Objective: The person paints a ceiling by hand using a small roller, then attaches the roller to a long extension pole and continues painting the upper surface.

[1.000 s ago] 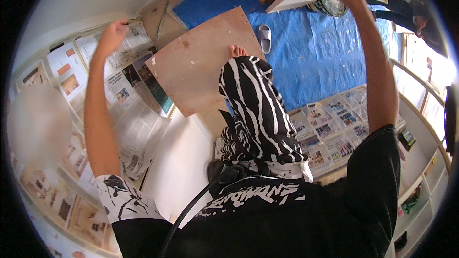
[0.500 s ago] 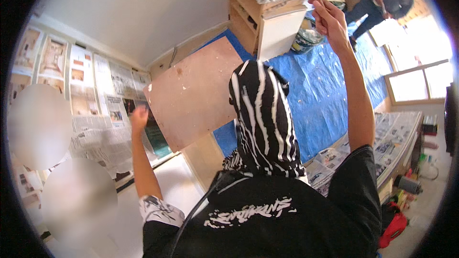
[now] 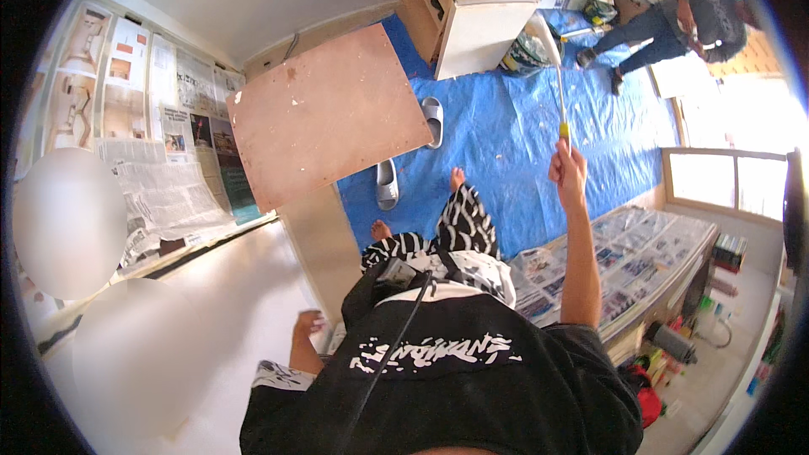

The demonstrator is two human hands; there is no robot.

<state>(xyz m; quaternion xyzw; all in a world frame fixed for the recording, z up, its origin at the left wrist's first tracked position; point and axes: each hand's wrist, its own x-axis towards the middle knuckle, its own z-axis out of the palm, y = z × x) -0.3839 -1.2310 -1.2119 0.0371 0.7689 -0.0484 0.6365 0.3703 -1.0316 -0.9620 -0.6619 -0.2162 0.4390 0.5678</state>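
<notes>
I read the step as holding the paint roller ready — right hand wrapped round its handle, head toward the blue sheet's far edge. Left hand: can't tell. Next calls for clearing the bucket.

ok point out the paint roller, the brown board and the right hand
Paint roller (image 3: 548,42), head view: on its white sleeve.
Brown board (image 3: 327,120), head view: middle of its face.
Right hand (image 3: 570,170), head view: middle of the hand.
</notes>
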